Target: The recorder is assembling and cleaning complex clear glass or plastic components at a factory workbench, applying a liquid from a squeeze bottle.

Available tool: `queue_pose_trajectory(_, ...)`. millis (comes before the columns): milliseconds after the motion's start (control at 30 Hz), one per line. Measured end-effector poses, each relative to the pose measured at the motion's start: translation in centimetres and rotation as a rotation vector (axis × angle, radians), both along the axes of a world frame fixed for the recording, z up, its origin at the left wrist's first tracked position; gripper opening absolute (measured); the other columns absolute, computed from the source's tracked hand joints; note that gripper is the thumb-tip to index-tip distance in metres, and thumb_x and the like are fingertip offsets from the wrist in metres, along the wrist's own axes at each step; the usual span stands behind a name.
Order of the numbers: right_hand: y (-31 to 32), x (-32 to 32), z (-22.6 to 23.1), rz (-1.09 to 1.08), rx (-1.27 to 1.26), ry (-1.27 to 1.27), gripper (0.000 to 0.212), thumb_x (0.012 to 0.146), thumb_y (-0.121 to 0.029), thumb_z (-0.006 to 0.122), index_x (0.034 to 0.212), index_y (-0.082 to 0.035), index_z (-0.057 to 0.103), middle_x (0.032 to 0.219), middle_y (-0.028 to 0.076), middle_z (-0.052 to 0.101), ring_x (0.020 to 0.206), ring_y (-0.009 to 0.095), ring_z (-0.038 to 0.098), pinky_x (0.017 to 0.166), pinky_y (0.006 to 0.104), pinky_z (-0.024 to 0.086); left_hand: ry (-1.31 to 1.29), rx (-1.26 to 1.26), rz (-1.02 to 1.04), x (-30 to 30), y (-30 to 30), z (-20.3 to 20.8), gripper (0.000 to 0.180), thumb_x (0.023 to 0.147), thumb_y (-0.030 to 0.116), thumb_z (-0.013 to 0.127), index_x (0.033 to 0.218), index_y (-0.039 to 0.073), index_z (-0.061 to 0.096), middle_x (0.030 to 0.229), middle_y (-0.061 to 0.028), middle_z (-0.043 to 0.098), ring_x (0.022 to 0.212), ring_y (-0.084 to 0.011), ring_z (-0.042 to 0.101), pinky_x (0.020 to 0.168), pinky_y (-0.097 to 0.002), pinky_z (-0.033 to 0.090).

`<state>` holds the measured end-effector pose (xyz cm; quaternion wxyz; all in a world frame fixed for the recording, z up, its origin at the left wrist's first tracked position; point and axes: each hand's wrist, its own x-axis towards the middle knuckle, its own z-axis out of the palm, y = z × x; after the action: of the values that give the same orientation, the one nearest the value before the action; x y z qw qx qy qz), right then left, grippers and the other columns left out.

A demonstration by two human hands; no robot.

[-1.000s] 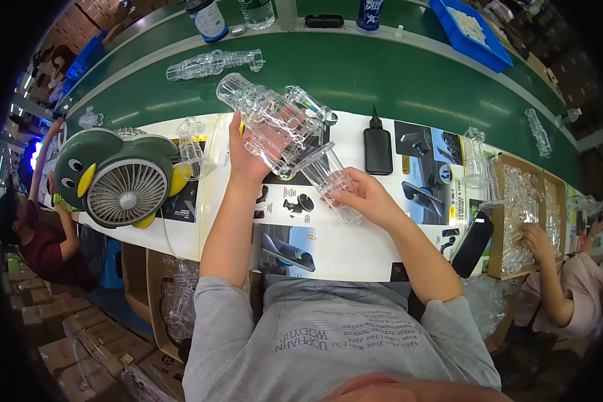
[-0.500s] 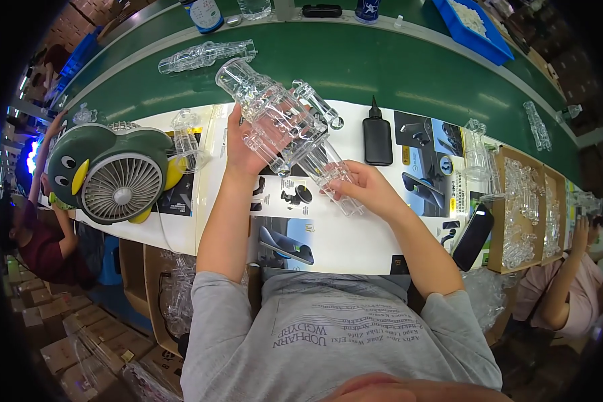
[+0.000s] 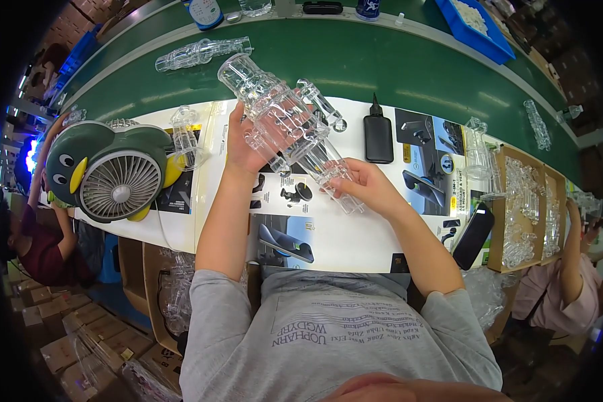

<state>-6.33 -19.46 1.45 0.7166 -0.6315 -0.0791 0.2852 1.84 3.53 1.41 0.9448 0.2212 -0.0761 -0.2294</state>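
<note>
Both my hands hold a large clear plastic assembly [image 3: 285,120] with a wide cylindrical end, side tubes and a narrower lower section. It is tilted, its wide end up and to the left, over the printed white sheet [image 3: 342,248]. My left hand [image 3: 248,144] cradles its middle from beneath, the fingers partly seen through the clear wall. With thumb and fingers, my right hand [image 3: 365,187] grips the narrow lower end. A black squeeze bottle [image 3: 378,137] with a pointed nozzle stands or lies to the right of the assembly; I cannot tell which.
A green penguin-shaped fan [image 3: 114,171] sits at the left beside a clear part [image 3: 186,137]. Another clear tube assembly [image 3: 204,53] lies on the green bench. At the right are a black phone [image 3: 474,236] and a cardboard tray [image 3: 496,231] of clear parts. Co-workers sit at both sides.
My hands keep the same hold, and the assembly has barely shifted. At the right, a co-worker's arm has moved.
</note>
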Motion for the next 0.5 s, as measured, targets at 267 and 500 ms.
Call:
queue_pose_trajectory(267,-0.2,0.0,0.2,-0.015,-0.015,-0.014,0.039,0.084,-0.017,0.062,0.117,0.001,0.053,0.091,0.008,0.065,0.073,0.008,0.056,0.069,0.0229,0.045,-0.068,0.0,-0.026,0.1,0.1,-0.6,0.077,0.078,0.046,0.056,0.139,0.01,0.026,0.138,-0.0233,0.032,0.129,-0.0454,0.026,0.106,-0.0569,0.022)
queue_pose_trajectory(500,-0.3,0.0,0.0,-0.038,0.009,-0.034,0.038,0.084,-0.016,0.061,0.117,0.003,0.053,0.091,0.009,0.065,0.073,0.008,0.056,0.068,0.0228,0.046,-0.071,0.041,-0.011,0.0,0.1,-0.9,0.076,0.079,0.045,0.056,0.14,0.011,0.025,0.139,-0.0242,0.031,0.129,-0.0455,0.026,0.106,-0.0569,0.022)
